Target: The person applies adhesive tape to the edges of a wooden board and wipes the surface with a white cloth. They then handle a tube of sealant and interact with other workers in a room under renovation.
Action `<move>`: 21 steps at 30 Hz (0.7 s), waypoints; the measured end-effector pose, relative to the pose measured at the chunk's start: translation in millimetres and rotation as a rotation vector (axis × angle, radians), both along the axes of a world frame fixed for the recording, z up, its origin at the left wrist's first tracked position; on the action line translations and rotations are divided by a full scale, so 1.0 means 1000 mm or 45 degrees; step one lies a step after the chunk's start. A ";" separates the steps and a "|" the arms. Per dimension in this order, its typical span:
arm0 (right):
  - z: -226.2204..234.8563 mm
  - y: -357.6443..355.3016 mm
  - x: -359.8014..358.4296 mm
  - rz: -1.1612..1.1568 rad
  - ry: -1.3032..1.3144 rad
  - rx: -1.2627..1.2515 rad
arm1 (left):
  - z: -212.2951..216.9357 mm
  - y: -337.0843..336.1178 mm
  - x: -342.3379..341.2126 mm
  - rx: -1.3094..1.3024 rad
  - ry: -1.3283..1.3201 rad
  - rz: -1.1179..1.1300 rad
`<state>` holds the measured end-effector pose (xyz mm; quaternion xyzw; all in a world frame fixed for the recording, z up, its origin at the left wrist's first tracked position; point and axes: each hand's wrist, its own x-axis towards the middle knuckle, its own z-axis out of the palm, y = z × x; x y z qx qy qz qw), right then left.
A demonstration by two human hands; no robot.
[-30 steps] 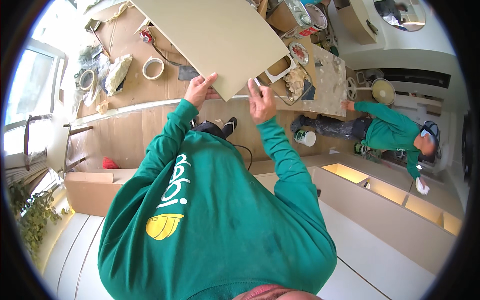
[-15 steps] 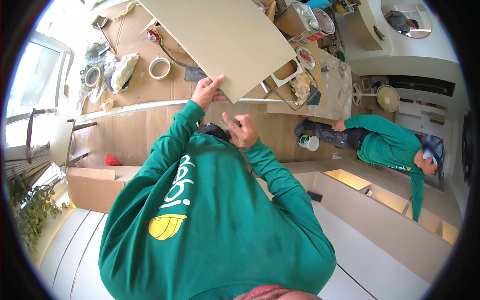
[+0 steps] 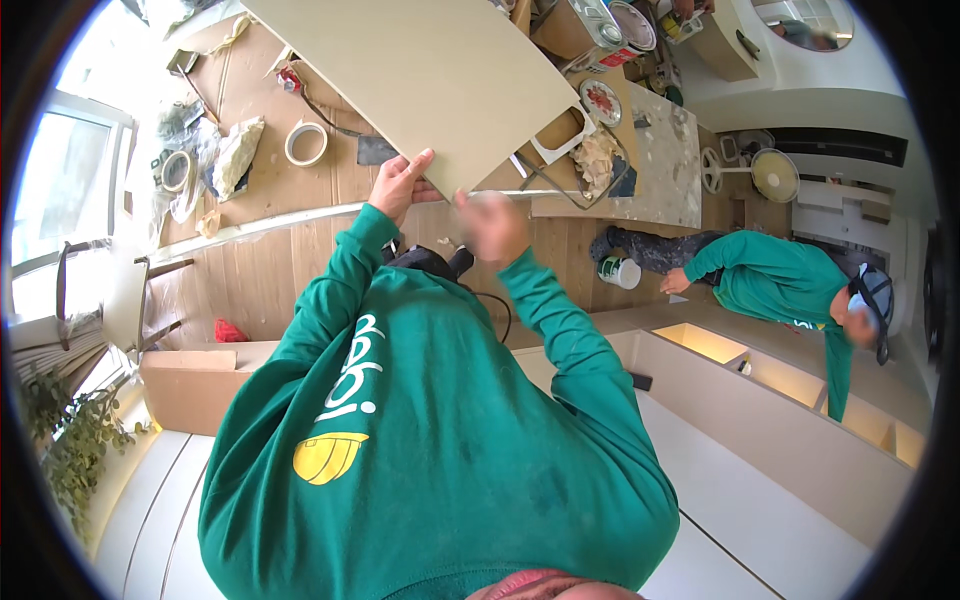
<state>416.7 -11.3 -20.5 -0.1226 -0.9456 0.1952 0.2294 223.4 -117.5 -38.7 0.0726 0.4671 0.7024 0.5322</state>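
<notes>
A large flat beige panel (image 3: 430,80) reaches toward me over the worktable, one corner pointing my way. My left hand (image 3: 398,188) grips the panel's near left edge close to that corner, thumb on top and fingers beneath. Beside the same corner, my right hand (image 3: 493,225) is smeared by motion. Its fingertips are at or very near the panel's tip; whether they touch it or hold anything is unclear. Left of the panel, a dark grey flat piece (image 3: 376,150) lies on the cardboard.
Cardboard (image 3: 260,90) covers the worktable, with a tape roll (image 3: 306,161) and crumpled paper (image 3: 238,150) on it. A metal can (image 3: 580,32) stands beyond the panel. At right, a co-worker (image 3: 780,275) reaches into a lit cabinet (image 3: 700,345), near a white bucket (image 3: 620,272).
My right hand has moved up toward the panel's corner and blurred. My left hand keeps its grip. The view has shifted slightly, and the co-worker's nearer hand has come lower, off the leg.
</notes>
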 end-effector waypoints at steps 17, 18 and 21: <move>0.015 0.003 -0.001 0.211 0.020 0.022 | -0.002 0.000 0.002 0.010 -0.016 0.010; 0.014 0.006 -0.002 0.246 0.021 0.026 | -0.001 -0.002 0.002 0.010 -0.008 0.004; 0.004 0.019 0.000 -0.065 -0.050 -0.029 | -0.003 -0.004 0.005 -0.006 -0.010 -0.022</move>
